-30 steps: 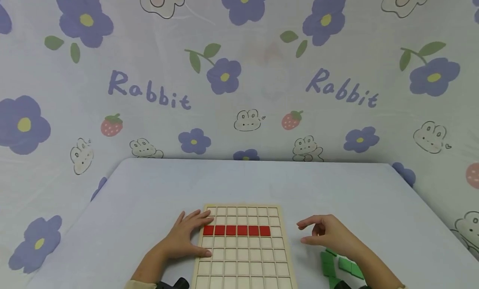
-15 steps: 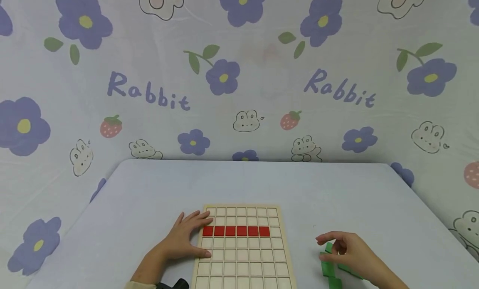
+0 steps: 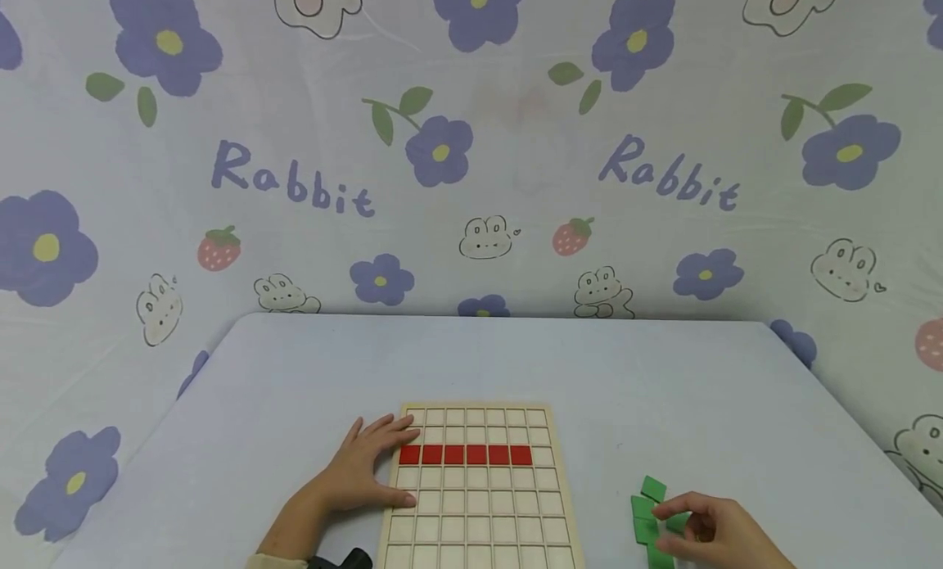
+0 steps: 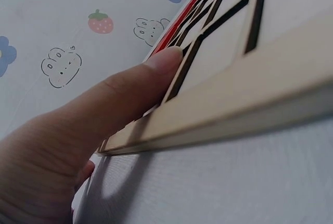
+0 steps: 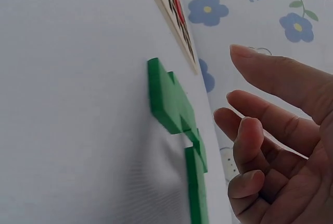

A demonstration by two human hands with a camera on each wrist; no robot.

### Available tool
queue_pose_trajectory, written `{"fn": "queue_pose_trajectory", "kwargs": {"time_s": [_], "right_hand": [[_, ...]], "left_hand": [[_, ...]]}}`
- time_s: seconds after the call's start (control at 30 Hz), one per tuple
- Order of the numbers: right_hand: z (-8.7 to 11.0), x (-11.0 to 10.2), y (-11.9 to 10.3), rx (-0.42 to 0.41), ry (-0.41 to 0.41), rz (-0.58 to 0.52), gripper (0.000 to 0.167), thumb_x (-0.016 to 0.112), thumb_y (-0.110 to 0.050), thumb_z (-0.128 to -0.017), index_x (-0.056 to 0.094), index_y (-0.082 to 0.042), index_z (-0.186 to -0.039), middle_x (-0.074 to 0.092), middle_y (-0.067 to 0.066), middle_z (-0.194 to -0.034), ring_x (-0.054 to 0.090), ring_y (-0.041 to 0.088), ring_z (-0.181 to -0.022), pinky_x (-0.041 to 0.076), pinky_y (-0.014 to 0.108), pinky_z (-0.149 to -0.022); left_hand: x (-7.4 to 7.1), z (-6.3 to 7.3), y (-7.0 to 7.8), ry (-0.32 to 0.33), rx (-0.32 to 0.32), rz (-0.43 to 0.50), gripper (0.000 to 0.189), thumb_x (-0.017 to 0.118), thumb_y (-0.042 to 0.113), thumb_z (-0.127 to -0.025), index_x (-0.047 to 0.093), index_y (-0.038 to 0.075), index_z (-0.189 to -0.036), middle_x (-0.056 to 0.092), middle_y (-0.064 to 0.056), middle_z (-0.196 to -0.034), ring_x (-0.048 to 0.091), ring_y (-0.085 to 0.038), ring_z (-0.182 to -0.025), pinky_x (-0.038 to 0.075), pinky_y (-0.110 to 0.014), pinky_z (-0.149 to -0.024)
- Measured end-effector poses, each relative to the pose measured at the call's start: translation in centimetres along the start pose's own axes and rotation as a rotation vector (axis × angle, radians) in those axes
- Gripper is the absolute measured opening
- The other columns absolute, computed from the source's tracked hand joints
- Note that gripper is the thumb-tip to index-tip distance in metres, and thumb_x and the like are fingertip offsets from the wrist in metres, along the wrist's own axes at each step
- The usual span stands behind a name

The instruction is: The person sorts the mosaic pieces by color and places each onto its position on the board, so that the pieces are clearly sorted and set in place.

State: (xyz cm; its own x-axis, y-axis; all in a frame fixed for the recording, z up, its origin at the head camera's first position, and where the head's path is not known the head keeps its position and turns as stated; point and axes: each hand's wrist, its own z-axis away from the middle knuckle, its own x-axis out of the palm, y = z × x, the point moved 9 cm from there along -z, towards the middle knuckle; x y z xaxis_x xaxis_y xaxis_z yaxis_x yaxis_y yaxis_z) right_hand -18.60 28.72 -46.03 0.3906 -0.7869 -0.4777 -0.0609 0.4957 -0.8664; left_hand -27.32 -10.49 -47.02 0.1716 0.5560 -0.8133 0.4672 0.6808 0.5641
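Note:
A wooden grid board (image 3: 479, 503) lies on the table with a row of red square tiles (image 3: 466, 455) across its third row; the row's rightmost cell is bare. My left hand (image 3: 361, 471) rests with spread fingers on the board's left edge. In the left wrist view its thumb (image 4: 156, 66) lies over the frame. Flat green pieces (image 3: 643, 516) made of squares lie to the right of the board. Just above them is my right hand (image 3: 718, 528), its fingers loosely bent, thumb and index apart, holding nothing. It partly hides the green pieces. The right wrist view shows them (image 5: 166, 99) on the table.
A white table (image 3: 501, 360) extends behind and around the board. Behind it hangs a cloth (image 3: 486, 176) printed with flowers, rabbits and strawberries. A black strap part (image 3: 352, 559) sits by the left wrist.
My right hand has moved right and toward the near edge, from beside the board to over the green pieces. The left hand and the red row stay put.

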Motion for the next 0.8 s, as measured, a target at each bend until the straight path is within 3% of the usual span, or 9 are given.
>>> {"fn": "queue_pose_trajectory", "kwargs": {"time_s": [0.2,0.53,0.8], "right_hand": [[0.7,0.3,2.2,0.137,0.045,-0.037,0.046,0.070,-0.025,-0.081,0.061,0.010,-0.110,0.053,-0.003,-0.067,0.046,0.003,-0.055,0.042,0.020,-0.049],[1.8,0.3,4.9,0.284,0.102,0.026,0.053,0.076,-0.036,-0.073,0.065,0.004,-0.106,0.052,-0.002,-0.069,0.047,0.009,-0.060,0.040,0.020,-0.051],[1.4,0.7,4.9,0.166,0.011,-0.065,0.036,0.071,-0.011,-0.077,0.063,0.009,-0.106,0.053,0.003,-0.079,0.048,0.006,-0.061,0.042,0.019,-0.054]], "left_hand": [[0.1,0.1,0.0,-0.003,-0.005,0.005,0.089,0.078,0.058,-0.060,0.050,0.020,-0.135,0.039,-0.002,-0.148,0.026,-0.034,-0.140,0.001,-0.063,-0.111],[0.1,-0.1,0.3,-0.006,0.002,0.006,0.088,0.079,0.057,-0.060,0.050,0.020,-0.135,0.040,-0.003,-0.148,0.026,-0.035,-0.140,0.001,-0.063,-0.111],[0.0,0.0,-0.1,-0.006,-0.009,-0.007,0.089,0.078,0.058,-0.060,0.050,0.020,-0.135,0.039,-0.003,-0.148,0.026,-0.035,-0.140,0.001,-0.063,-0.111]]}}
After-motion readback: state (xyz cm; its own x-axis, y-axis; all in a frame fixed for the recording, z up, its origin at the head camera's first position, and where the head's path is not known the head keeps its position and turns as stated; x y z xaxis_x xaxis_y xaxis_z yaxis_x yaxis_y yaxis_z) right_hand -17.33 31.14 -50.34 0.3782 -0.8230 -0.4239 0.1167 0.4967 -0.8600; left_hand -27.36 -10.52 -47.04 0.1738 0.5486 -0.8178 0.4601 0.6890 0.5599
